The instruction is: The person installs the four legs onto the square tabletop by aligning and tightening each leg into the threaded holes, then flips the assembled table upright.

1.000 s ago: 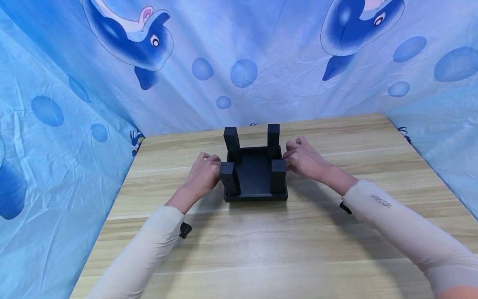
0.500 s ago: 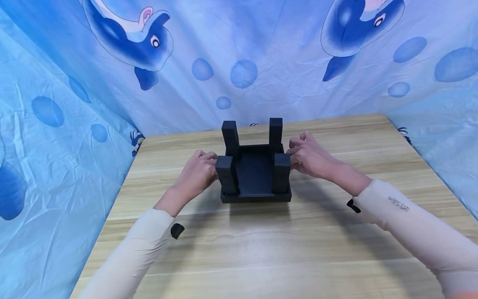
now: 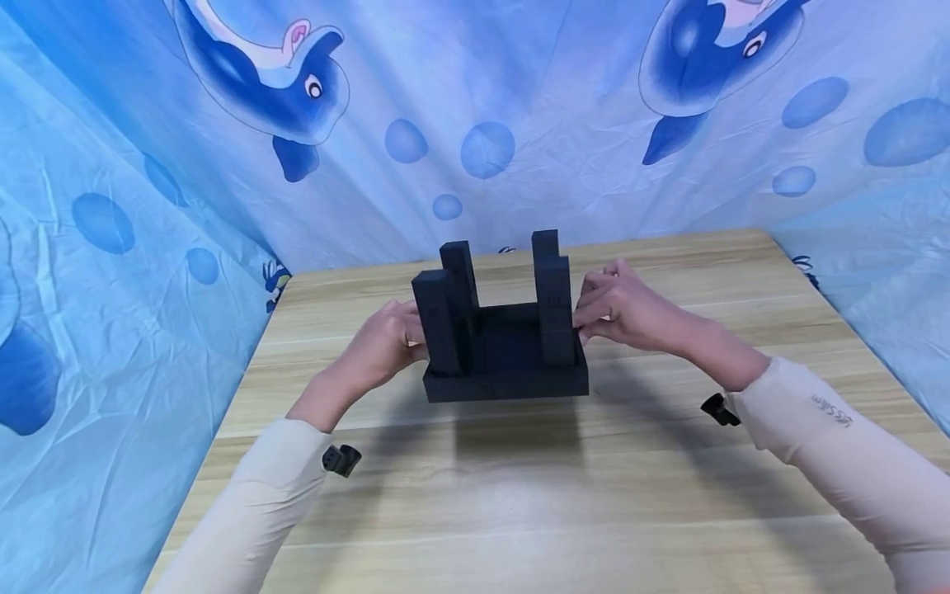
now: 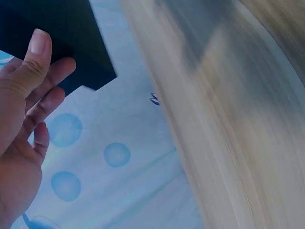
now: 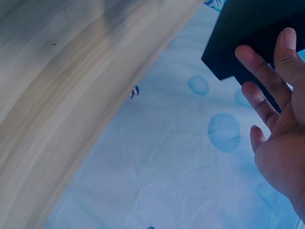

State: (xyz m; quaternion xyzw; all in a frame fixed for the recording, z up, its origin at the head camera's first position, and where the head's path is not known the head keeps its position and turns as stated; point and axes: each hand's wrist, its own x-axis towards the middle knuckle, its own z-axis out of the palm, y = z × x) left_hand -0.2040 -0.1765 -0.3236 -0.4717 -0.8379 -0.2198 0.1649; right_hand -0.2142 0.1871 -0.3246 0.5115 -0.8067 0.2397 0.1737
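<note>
A black stand (image 3: 508,384), a shallow rimmed panel with several square legs pointing upward, is held in the air over the wooden table, its shadow lying beneath it. It tips so that its near side face shows more. My left hand (image 3: 382,346) pinches its left side; the left wrist view has the thumb on the stand's dark face (image 4: 66,28) and the fingers curled at its edge. On the right side, my right hand (image 3: 631,309) pinches it likewise. In the right wrist view the thumb and forefinger meet the stand (image 5: 257,33), other fingers loosely bent.
The light wooden table (image 3: 512,511) spreads below. A blue curtain (image 3: 482,91) printed with dolphins and bubbles hangs behind its far edge and along both sides. Small black cameras (image 3: 341,459) sit at both wrists.
Both hands have raised the stand off the table toward the head camera. Its near side has tipped up, and the hands have spread slightly apart in view.
</note>
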